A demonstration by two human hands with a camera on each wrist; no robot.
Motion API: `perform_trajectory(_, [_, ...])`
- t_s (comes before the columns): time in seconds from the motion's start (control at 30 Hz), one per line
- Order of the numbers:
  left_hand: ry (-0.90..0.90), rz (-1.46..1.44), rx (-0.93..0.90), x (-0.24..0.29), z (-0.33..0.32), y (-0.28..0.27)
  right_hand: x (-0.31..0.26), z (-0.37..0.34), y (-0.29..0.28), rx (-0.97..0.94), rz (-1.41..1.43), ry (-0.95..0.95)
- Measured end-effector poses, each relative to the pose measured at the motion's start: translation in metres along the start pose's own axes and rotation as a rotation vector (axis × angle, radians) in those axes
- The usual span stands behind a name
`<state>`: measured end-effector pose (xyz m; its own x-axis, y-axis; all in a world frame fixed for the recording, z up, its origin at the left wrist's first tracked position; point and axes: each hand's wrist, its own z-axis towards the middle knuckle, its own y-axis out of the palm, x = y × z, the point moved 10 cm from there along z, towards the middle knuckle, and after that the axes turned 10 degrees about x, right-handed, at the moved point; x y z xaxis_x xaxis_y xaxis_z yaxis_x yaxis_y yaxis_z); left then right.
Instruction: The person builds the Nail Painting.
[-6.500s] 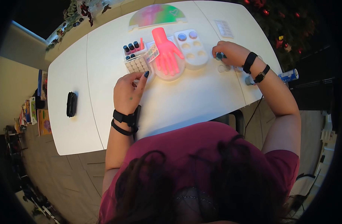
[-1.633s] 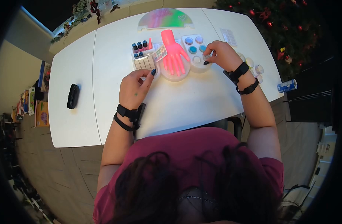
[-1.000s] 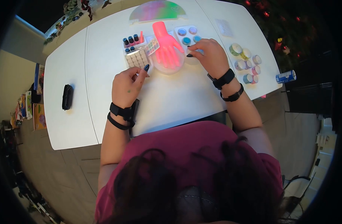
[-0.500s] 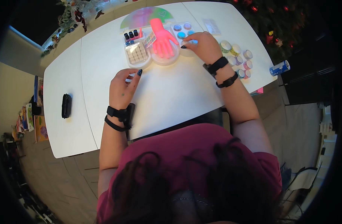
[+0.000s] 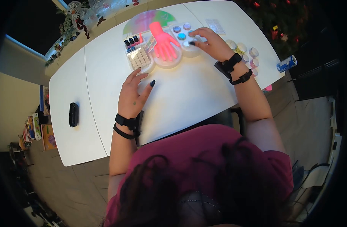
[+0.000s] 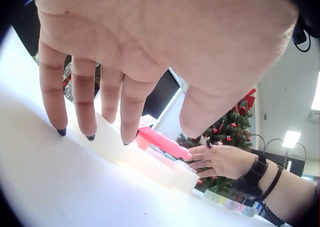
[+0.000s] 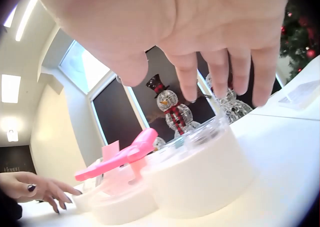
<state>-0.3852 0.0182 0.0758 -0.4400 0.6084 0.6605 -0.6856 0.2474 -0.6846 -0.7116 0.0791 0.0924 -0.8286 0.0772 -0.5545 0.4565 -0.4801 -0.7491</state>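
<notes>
Both grips are released: the left hand (image 5: pixel 132 94) is spread near the clear box (image 5: pixel 142 67); the right hand (image 5: pixel 213 44) hangs over the white tray (image 5: pixel 192 54) on the counter (image 5: pixel 188 90), any touch unclear. A low sweep could tip the blue pot (image 5: pixel 181 36). More pots (image 5: pixel 177 29) sit in the tray; pale pieces (image 5: pixel 138 58) fill the box.

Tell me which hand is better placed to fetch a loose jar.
Likely the right hand: it looks empty and is closer to the loose jars. The left hand, also empty, is farther away.
</notes>
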Motion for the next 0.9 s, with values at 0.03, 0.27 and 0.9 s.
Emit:
perform_trajectory(0.03, [0.015,0.02,0.007,-0.001,0.001,0.0,0.009,0.005,-0.004,0.045,0.054,-0.022])
perform_trajectory(0.27, [0.041,0.054,0.034,-0.005,0.0,0.0,0.117,0.028,0.014,-0.163,-0.557,0.398])
perform_trajectory(0.9, [-0.006,0.087,0.026,-0.006,0.001,0.002,0.021,-0.049,-0.038,0.213,-0.242,0.143])
